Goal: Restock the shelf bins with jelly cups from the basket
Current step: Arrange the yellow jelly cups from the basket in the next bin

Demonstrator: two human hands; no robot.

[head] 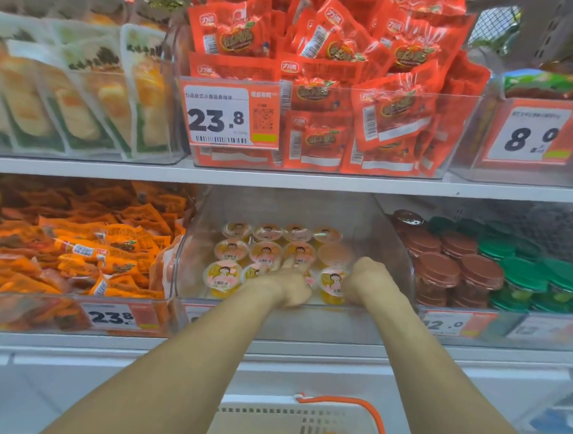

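Several jelly cups point(266, 252) with pink cartoon lids stand in rows in the clear middle bin point(307, 324) on the lower shelf. Both my hands reach into this bin. My left hand point(287, 283) lies over the front row, its index finger stretched out onto a cup in the middle row and its other fingers curled. My right hand point(369, 279) is curled against the front-right jelly cup point(332, 281) and grips its side. Below, the white basket point(272, 411) with an orange handle holds blurred orange cups at the frame's bottom edge.
Left bin holds orange snack packets point(82, 252); right bin holds stacked brown-lidded point(439, 271) and green-lidded cups point(523, 273). The upper shelf carries red packets point(348, 89) behind a 23.8 price tag. A white ledge point(111, 363) runs below the shelf.
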